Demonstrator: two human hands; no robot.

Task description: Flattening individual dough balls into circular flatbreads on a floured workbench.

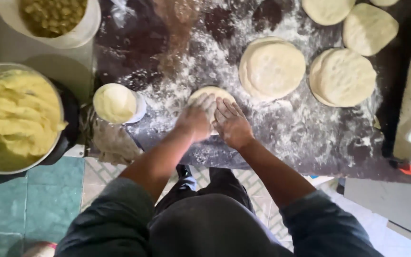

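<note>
- Pale dough disc (210, 93) lies on the floured dark desk (310, 143), near its front edge, under both hands.
- Left hand (197, 116) and right hand (231, 123) press flat on it, side by side, fingers spread, gripping nothing.
- Risk: uneven pressing could tear the disc, or it could stick where flour is thin.
- Count: five other flattened rounds (272, 66), two partly cut off; one dough ball (115, 102); one bowl of yellow mash (15, 119); one tub of filling (53, 16).

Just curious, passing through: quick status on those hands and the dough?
Left hand and right hand flat, open, pressing dough round. Floured worktop. Finished rounds stacked beyond, apart. Nothing blocking.
</note>
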